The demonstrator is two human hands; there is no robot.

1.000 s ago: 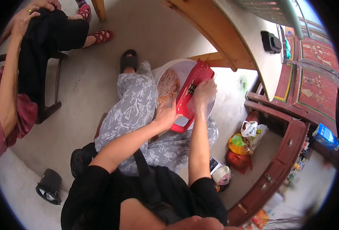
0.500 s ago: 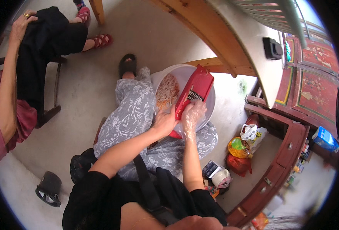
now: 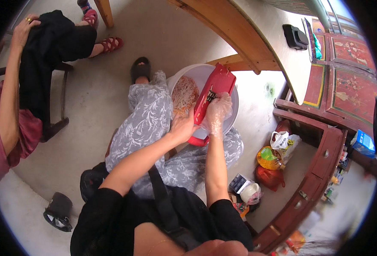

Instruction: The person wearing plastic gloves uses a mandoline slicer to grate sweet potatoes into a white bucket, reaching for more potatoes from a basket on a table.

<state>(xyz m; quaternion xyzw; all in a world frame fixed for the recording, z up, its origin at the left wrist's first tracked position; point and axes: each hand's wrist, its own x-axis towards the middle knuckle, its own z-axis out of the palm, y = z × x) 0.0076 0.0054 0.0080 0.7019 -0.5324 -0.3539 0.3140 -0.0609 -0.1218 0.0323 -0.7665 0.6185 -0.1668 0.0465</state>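
A red grater [image 3: 223,82] with a dark, toothed blade area stands slanted over a white tub [image 3: 236,106]. Along its left edge, near the lower end, my bare left hand [image 3: 183,129] grips it. My right hand [image 3: 218,112], in a clear plastic glove, is closed against the blade area; whatever its fingers press there is hidden. Pale and orange vegetable shreds [image 3: 185,94] lie heaped in the left part of the tub. A red handle [image 3: 198,141] shows below my hands, between my knees.
A wooden-edged table [image 3: 239,38] rises beyond the tub, with a black case [image 3: 295,37] on it. At right, bags and an oil bottle [image 3: 270,158] sit by a red cabinet [image 3: 320,158]. A seated person [image 3: 47,55] is at left; a black bin [image 3: 59,209] stands lower left.
My gloved right hand has slid a little up the grater, covering more of the blade's right side. My left hand keeps its grip. The whole view has shifted slightly.
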